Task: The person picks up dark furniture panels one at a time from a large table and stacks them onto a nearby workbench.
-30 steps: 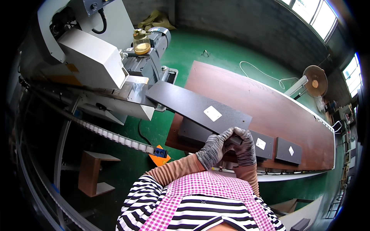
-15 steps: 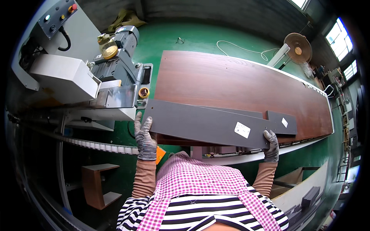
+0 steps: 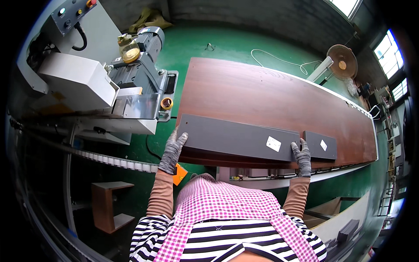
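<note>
A long dark grey panel (image 3: 227, 135) with a white label near its right end lies over the brown tabletop (image 3: 244, 96), close to the near edge. My left hand (image 3: 172, 153), in a grey knitted glove, grips the panel's left end, thumb on top and the other fingers at the end edge. At the right end my gloved right hand (image 3: 301, 159) holds the panel, its fingers at the corner. Just right of that hand lies a shorter dark grey panel (image 3: 322, 148), also labelled. A thin edge behind the long panel suggests another panel beneath it.
On the left stands a machine with a grey motor (image 3: 150, 41), a control box (image 3: 72, 15) and a roll of tape (image 3: 166, 103). A roller track (image 3: 109, 160) runs toward the table. Beyond the table stand a round fan (image 3: 342, 63) and a white cable (image 3: 279, 63).
The long panel has come down onto the tabletop and shifted right at its left end, lining up with the shorter panel. Both hands have moved with it.
</note>
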Demonstrator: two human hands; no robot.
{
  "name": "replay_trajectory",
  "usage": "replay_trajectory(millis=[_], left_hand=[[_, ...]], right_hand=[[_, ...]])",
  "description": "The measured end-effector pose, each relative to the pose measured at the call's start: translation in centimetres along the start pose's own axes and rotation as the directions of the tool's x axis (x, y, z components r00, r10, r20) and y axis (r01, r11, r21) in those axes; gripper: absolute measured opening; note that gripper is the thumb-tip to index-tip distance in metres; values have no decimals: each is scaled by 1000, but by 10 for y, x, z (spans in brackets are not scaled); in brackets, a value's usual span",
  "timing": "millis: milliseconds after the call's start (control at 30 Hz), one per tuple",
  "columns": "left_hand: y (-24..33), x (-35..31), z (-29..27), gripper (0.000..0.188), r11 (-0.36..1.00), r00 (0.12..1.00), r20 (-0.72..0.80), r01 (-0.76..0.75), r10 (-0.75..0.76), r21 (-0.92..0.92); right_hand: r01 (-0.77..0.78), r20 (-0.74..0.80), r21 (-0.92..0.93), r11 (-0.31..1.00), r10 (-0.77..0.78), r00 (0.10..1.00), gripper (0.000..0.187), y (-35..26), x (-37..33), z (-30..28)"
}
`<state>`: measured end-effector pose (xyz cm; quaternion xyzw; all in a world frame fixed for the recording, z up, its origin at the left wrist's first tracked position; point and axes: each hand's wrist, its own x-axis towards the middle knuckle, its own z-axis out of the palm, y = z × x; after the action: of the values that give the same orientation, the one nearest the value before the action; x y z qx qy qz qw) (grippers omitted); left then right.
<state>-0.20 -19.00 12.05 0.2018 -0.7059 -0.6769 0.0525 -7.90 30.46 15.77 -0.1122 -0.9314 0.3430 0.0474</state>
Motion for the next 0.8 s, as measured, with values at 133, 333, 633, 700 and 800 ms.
replay_trajectory(millis=[133,333,633,700,800], left_hand=[[2,-3,0,61,994,989,107,-102,105,-31],[0,1,7,72,980,987,160,-58,27,190],[14,-8,12,75,977,977,154,121,-149,175],[-1,-5,13,72,994,985,156,60,-75,95],[-2,-2,14,72,992,980,165,95,-108,87]], right_hand=[[-74,143,343,937,26,989,64,12,1,3],[-201,203,387,900,130,970,53,13,4,-4],[-187,154,370,910,138,978,41,57,44,15],[-283,158,501,818,236,959,41,39,39,16],[-385,326,494,780,244,913,43,20,32,4]])
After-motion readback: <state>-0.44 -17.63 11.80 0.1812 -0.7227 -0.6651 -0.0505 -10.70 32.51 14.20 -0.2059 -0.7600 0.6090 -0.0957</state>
